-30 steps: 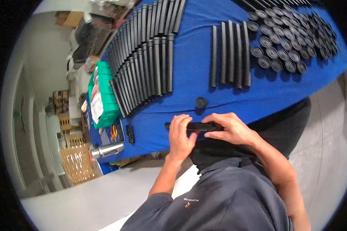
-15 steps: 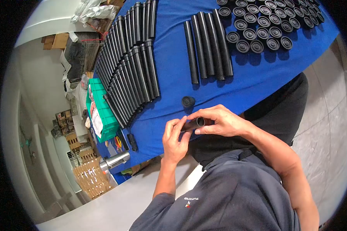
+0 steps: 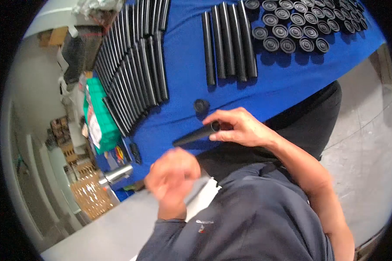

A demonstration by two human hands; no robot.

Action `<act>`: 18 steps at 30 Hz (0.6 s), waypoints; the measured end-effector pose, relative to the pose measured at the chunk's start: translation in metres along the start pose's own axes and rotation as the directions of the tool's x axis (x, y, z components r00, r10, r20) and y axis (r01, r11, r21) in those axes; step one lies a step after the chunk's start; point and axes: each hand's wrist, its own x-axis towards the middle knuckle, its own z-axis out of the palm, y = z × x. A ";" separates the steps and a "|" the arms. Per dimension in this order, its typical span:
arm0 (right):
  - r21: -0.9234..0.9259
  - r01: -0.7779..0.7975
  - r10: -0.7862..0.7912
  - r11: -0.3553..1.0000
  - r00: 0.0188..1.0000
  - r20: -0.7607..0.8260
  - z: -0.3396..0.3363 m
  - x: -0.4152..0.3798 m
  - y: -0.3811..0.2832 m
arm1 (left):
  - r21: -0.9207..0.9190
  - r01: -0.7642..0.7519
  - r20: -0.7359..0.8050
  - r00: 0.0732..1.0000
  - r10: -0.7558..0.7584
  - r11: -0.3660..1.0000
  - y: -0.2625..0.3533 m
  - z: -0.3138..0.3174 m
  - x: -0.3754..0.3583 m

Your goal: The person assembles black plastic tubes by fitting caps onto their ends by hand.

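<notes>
My right hand (image 3: 241,127) grips the open end of a black tube (image 3: 195,136) between thumb and fingers, near the front edge of the blue cloth. The tube points to the left, its far end free. Smeared by motion, my left hand (image 3: 173,174) is off the tube, below and left of it; its fingers cannot be made out. A single black round cap (image 3: 201,106) sits on the cloth just above the tube.
On the blue cloth (image 3: 183,56) are several loose black tubes (image 3: 225,43), rows of tubes (image 3: 137,74) at the left and many round black caps (image 3: 296,31) at the upper right. A green crate (image 3: 101,117) and a metal cylinder (image 3: 116,175) stand at the left.
My left hand has let go of the tube and moved down and left. The tube now shows along its length, still in my right hand. The whole view has shifted slightly.
</notes>
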 end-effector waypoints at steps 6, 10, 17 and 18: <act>0.006 -0.081 0.081 0.997 0.997 0.001 0.002 -0.001 -0.002 | -0.773 0.358 0.586 0.718 0.374 0.524 0.051 0.047 0.060; 0.022 -0.092 0.092 0.995 0.996 0.010 0.003 -0.001 0.000 | -0.814 0.157 0.303 0.936 0.177 0.559 0.068 0.070 0.025; 0.082 -0.132 0.134 0.988 0.991 -0.019 0.006 -0.002 0.001 | -0.787 0.456 0.598 0.731 0.329 0.416 0.050 0.044 0.051; 0.069 -0.139 0.140 0.988 0.990 -0.018 0.007 -0.003 0.000 | -0.779 0.511 0.627 0.654 0.423 0.364 0.045 0.041 0.053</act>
